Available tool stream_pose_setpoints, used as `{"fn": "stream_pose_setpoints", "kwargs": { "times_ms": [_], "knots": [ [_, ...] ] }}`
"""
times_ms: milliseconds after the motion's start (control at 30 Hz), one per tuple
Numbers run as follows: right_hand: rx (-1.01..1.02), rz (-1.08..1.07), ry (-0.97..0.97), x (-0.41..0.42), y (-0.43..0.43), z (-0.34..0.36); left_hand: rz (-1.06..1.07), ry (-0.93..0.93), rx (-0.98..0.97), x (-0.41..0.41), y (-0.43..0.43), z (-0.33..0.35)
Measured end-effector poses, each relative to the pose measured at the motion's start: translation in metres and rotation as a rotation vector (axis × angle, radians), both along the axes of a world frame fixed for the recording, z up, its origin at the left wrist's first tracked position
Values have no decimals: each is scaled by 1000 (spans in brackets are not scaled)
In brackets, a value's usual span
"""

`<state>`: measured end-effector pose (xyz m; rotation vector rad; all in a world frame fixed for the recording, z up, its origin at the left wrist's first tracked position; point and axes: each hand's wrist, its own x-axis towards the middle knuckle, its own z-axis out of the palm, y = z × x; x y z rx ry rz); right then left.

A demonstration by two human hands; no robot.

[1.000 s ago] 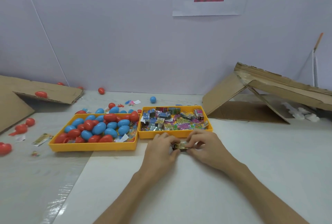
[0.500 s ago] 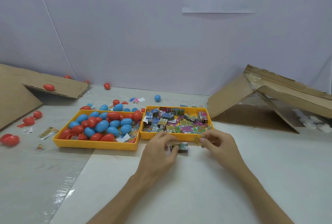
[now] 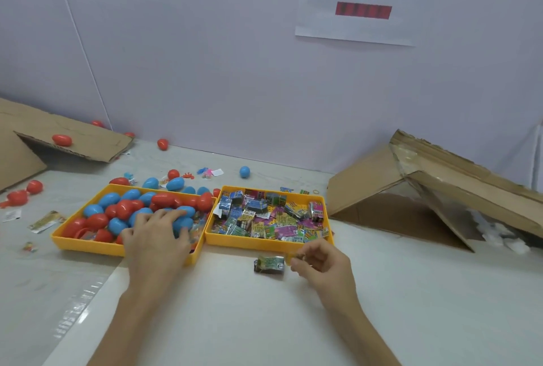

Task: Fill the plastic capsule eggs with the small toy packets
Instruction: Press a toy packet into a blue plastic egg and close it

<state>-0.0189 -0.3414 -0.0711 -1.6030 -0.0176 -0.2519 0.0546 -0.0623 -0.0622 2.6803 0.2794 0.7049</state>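
A yellow tray [image 3: 88, 246] on the left holds several red and blue capsule eggs [image 3: 109, 199]. Beside it, a second yellow tray [image 3: 266, 243] is full of small toy packets [image 3: 289, 220]. My left hand [image 3: 158, 236] lies over the near right part of the egg tray, fingers spread and touching blue eggs. One green toy packet [image 3: 269, 264] lies alone on the white table in front of the packet tray. Just right of it, my right hand [image 3: 321, 263] pinches a small yellowish piece [image 3: 293, 257] between thumb and fingers.
Loose eggs [image 3: 244, 171] and scraps lie behind and left of the trays. A collapsed cardboard box [image 3: 411, 189] stands at the right and cardboard sheets [image 3: 58, 136] at the far left. A paper sign [image 3: 364, 1] hangs on the wall behind.
My left hand let go of the packet and moved left onto the egg tray. The packet now lies on the table. My right hand drew slightly right, still pinching the small piece.
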Motion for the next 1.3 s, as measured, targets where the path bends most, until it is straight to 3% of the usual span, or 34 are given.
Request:
{"fn": "stream_pose_setpoints", "kwargs": {
  "times_ms": [167, 333, 400, 567, 700, 967, 1100, 1300],
  "knots": [
    [99, -16, 13, 6, 5, 3, -41, -31, -13, -2, 2, 1],
    [146, 33, 68, 14, 8, 6, -323, -476, -230, -16, -9, 8],
    [128, 52, 89, 14, 9, 4, -496, -523, -373, -24, -25, 11],
    [115, 94, 75, 8, 7, 1, -789, -184, -706, -45, -66, 7],
    [94, 113, 37, 7, 6, 2, -784, 46, -992, -51, -74, 6],
    [82, 75, 52, 8, 3, -6, -793, 120, -1033, -54, -79, 5],
    [79, 90, 76, 7, 3, -6, -857, 257, -1056, -51, -82, 3],
    [-75, 66, 24, 3, 10, -2, -922, 361, -856, -46, -79, -3]
  ]
}}
